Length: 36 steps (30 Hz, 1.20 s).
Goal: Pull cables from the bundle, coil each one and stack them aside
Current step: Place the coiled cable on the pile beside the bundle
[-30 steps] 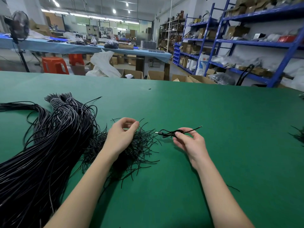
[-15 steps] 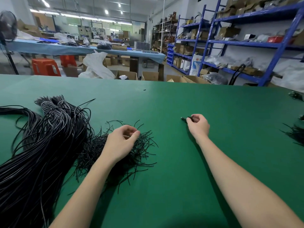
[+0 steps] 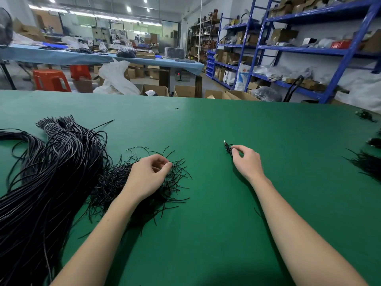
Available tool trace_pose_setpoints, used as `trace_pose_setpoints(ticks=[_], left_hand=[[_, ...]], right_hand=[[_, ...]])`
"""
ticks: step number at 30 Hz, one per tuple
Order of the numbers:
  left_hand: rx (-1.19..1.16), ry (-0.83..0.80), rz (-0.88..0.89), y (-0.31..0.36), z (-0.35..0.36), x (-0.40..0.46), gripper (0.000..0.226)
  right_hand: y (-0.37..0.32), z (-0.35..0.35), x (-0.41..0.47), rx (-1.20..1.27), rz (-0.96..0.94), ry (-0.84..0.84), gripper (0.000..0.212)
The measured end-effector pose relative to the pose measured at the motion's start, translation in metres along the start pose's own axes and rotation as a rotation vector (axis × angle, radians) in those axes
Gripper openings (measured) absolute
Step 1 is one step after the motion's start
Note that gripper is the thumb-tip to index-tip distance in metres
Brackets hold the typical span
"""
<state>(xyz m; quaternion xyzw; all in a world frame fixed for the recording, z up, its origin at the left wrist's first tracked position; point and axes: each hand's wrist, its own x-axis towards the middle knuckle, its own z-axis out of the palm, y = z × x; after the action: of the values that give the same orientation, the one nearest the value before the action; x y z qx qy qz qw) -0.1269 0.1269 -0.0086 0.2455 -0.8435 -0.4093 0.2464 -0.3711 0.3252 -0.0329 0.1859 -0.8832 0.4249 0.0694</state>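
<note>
On the green table (image 3: 206, 234) the big bundle of black cables (image 3: 41, 182) lay at the near left, its long strands sweeping from the near edge up to a bunched end farther back. Just right of it sat a loose tangle of short black ties (image 3: 127, 182), thin ends sticking out in every direction. The left hand (image 3: 148, 176) rested on top of that tangle, its fingers curled in with thumb and forefinger tips drawn close together over the strands; whether a strand was actually pinched between them could not be told. Well to the right, on bare green cloth, the right hand (image 3: 245, 162) reached forward with its fingers bent, thumb and forefinger closed on a small coiled cable (image 3: 228, 149). The little bunch stuck out to the far left of the fingertips, with a pale plug tip at its far end, and it sat low at the table surface; whether it touched the cloth was unclear. At the far right edge of the table lay more dark cable pieces (image 3: 369, 164), partly cut off by the frame. Beyond the table stood blue shelving (image 3: 268, 46) loaded with boxes, a long blue-covered bench (image 3: 82, 56), orange stools (image 3: 50, 79) and cardboard cartons (image 3: 183, 90) on the floor.
</note>
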Motion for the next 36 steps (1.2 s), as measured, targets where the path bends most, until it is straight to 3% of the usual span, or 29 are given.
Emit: trace_pose_setpoints(ticks=[5,10,30,36], left_hand=[[0.019,0.002,0.014,0.0,0.001,0.0,0.01],[0.034,-0.004,0.025,-0.001,0.002,0.0,0.011],[0.072,-0.031,0.069,-0.001,0.004,-0.001,0.009],[0.073,-0.032,0.068,-0.002,0.006,0.0,0.01]], right_hand=[[-0.006,0.006,0.008,-0.211,0.027,-0.165,0.048],[-0.011,0.012,0.004,-0.278,0.001,-0.147,0.047],[-0.009,0.014,-0.002,-0.263,-0.03,-0.146,0.045],[-0.032,0.003,-0.002,-0.11,0.026,-0.111,0.059]])
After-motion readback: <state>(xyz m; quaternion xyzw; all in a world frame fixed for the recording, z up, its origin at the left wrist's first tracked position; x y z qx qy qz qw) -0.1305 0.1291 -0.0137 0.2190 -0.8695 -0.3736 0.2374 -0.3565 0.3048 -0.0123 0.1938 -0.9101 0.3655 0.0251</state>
